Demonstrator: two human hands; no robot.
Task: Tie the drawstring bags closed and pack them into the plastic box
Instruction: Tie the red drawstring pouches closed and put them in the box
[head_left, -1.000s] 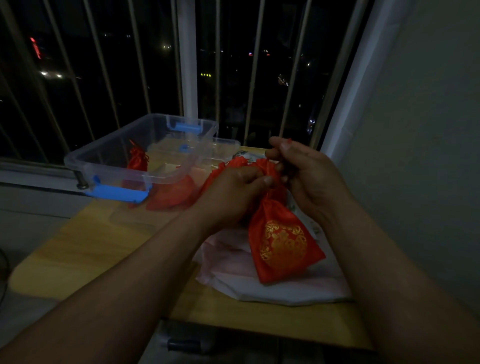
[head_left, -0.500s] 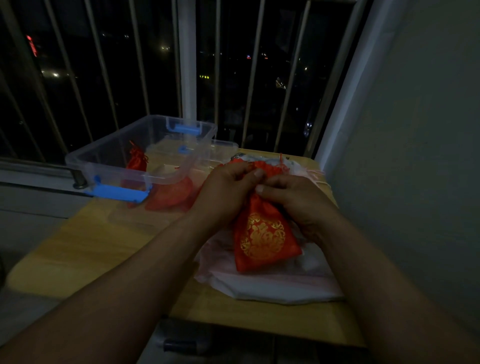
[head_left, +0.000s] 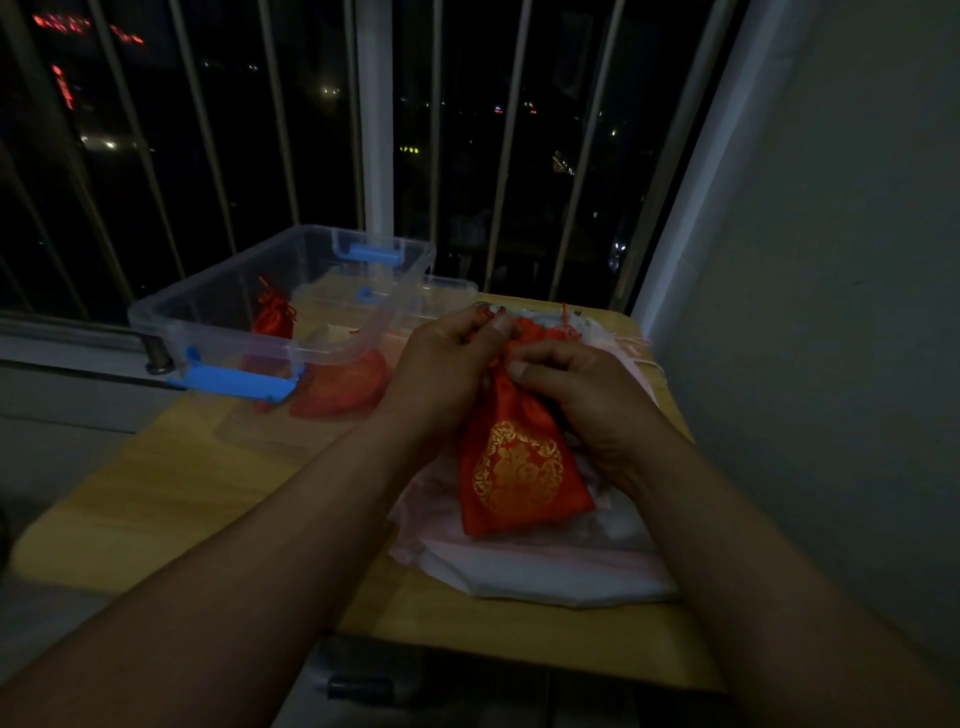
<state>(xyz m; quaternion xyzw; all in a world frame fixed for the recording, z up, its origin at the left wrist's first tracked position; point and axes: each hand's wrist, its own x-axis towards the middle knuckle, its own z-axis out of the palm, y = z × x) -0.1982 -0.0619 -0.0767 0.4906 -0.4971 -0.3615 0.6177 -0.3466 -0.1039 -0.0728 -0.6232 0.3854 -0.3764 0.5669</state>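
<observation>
Pinching the gathered neck of the red drawstring bag, the fingers of the left hand and right hand are curled tight on its cord, probably so the mouth is kept shut while a knot is made. The bag is rested on pale cloth at the desk's right. The plastic box is kept open at far left, one packed bag inside. Against a second ago, the right hand is found lower, brought down to the neck.

The plastic box sits left on the surface, a packed bag inside; rightward, the drawstring bag rests on cloth.
</observation>
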